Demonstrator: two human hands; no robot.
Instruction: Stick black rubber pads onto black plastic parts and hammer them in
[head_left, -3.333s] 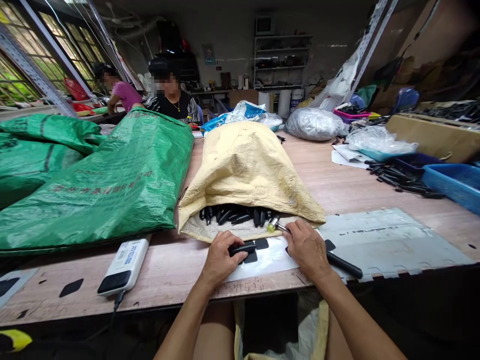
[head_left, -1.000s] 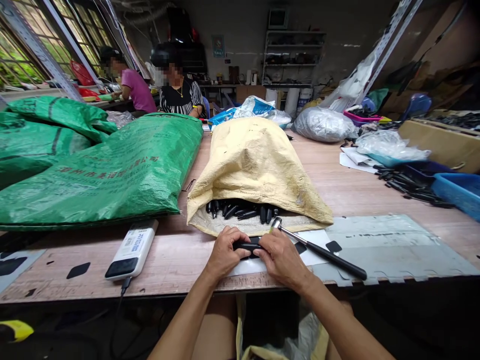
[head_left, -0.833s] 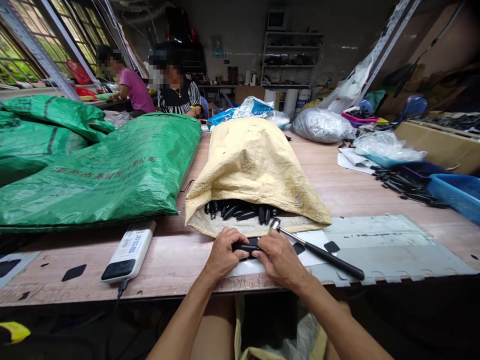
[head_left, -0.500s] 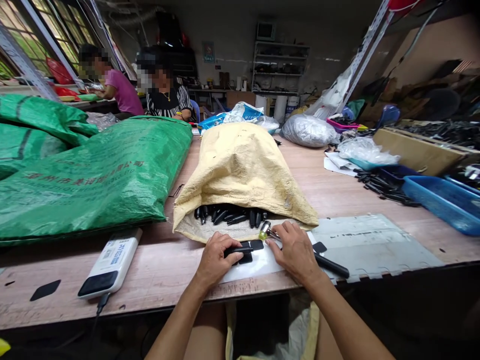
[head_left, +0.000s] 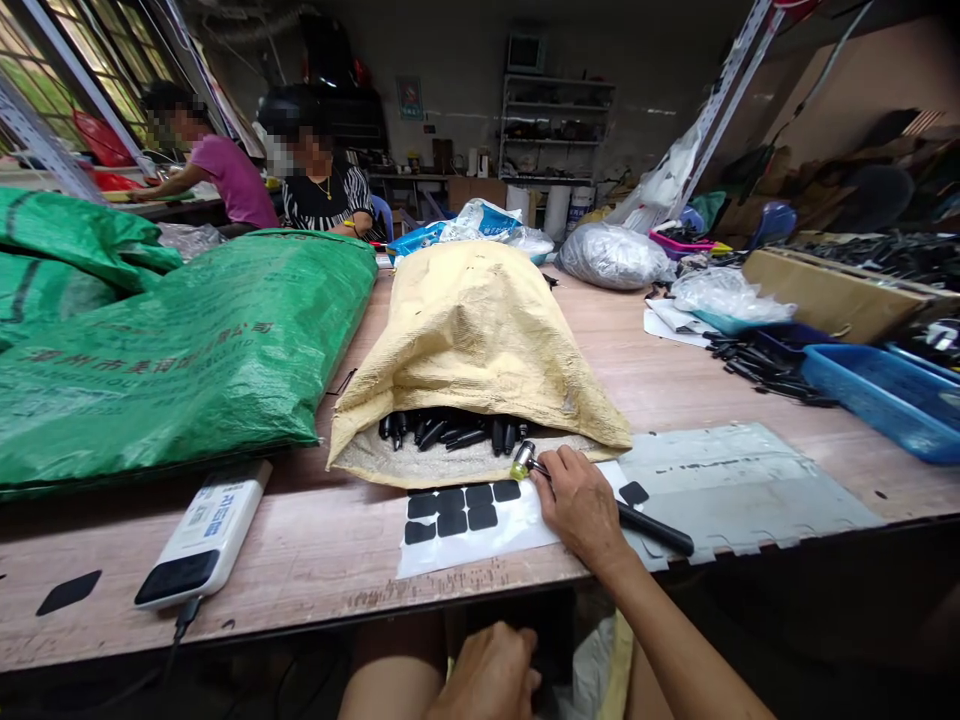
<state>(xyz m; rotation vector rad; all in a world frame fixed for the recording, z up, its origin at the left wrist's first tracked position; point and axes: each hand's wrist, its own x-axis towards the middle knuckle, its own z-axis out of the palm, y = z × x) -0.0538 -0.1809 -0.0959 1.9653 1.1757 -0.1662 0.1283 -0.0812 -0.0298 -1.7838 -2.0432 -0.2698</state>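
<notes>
My right hand (head_left: pixel 579 503) is closed around a small hammer, its metal and yellow-green head (head_left: pixel 523 460) to the left and its black handle (head_left: pixel 658 528) sticking out to the right. It rests over a white sheet (head_left: pixel 517 545) bearing several black rounded-square stickers (head_left: pixel 451 522). Below the table edge, my left hand (head_left: pixel 491 675) is over an open bag (head_left: pixel 596 670) between the legs. Its back faces me; its fingers are mostly hidden, so its hold does not show. Several black handle-like pieces (head_left: pixel 431 433) lie in the mouth of a beige woven sack (head_left: pixel 480 340).
A green sack (head_left: pixel 187 370) and a white power bank (head_left: pixel 206 535) with a cable lie left. A grey sheet (head_left: pixel 750 490), a loose black sticker (head_left: pixel 634 493) and a blue tray (head_left: pixel 877 400) are right. Two people (head_left: pixel 326 190) sit at the far left.
My left hand has moved from the white sheet, where it held a black handle-like piece, down below the table edge. The stickers are uncovered. My right hand stays on the hammer.
</notes>
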